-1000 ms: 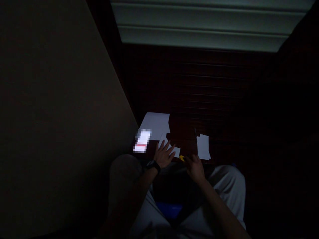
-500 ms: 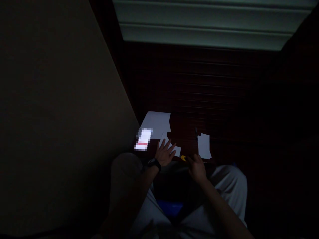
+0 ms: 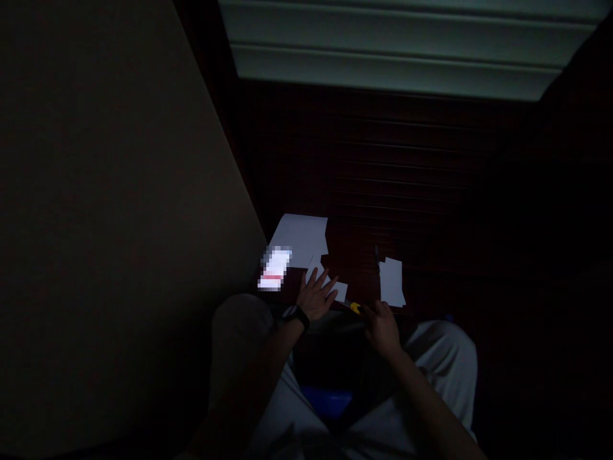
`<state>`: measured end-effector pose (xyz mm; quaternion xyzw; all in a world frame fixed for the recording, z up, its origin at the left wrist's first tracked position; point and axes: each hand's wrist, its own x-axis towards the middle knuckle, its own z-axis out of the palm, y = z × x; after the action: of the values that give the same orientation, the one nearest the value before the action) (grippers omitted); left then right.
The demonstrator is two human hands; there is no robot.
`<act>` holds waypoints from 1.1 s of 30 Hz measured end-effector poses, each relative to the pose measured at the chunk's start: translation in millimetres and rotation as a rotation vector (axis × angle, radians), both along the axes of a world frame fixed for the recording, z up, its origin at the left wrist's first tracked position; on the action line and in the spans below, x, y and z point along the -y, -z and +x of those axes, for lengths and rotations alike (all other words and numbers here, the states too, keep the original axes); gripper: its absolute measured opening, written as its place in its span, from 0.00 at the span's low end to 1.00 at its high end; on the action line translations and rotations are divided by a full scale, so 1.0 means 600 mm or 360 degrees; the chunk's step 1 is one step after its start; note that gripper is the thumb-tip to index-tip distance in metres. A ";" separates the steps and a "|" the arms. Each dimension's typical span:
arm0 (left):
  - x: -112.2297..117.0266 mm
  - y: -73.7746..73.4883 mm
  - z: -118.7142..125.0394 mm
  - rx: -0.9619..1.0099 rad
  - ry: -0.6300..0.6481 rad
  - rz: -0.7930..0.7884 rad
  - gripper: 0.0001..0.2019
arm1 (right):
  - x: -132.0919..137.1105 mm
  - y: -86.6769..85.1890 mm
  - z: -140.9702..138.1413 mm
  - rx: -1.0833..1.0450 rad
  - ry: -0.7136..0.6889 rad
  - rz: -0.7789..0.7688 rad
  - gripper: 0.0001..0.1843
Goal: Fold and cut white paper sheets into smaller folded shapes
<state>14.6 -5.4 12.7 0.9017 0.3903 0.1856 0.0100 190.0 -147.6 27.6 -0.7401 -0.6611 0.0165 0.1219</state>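
Note:
My left hand (image 3: 315,297), with a dark band at the wrist, lies flat with fingers spread on small white paper pieces (image 3: 341,292) at the table's near edge. My right hand (image 3: 382,324) is closed around a yellow and dark utility knife (image 3: 355,308). The knife's thin blade points left, close to the lower edge of the paper beside my left fingertips. Dim light hides whether the blade touches the paper.
A larger white sheet (image 3: 302,237) lies at the back left, a lit phone (image 3: 275,268) overlapping it. To the right are a dark pen (image 3: 377,257) and stacked paper pieces (image 3: 392,282). A wall (image 3: 143,191) borders the left side; my knees flank the dark table.
My right hand and the knife have shifted slightly right and toward me, so more of the blade shows. My left hand stays pressed on the paper.

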 end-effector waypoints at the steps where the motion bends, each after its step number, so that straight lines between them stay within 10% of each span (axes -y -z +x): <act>1: 0.000 0.001 0.000 0.0006 0.0001 0.0000 0.22 | 0.000 -0.001 0.000 -0.0001 -0.0004 0.0002 0.27; 33: -0.023 -0.002 -0.048 0.0389 -0.0142 -0.0046 0.15 | -0.016 0.007 -0.009 -0.0052 -0.0018 0.0098 0.20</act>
<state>-14.0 8.6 13.7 0.8538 0.4286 0.2888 0.0622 184.7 -138.2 23.5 -0.7318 -0.6635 0.0090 0.1555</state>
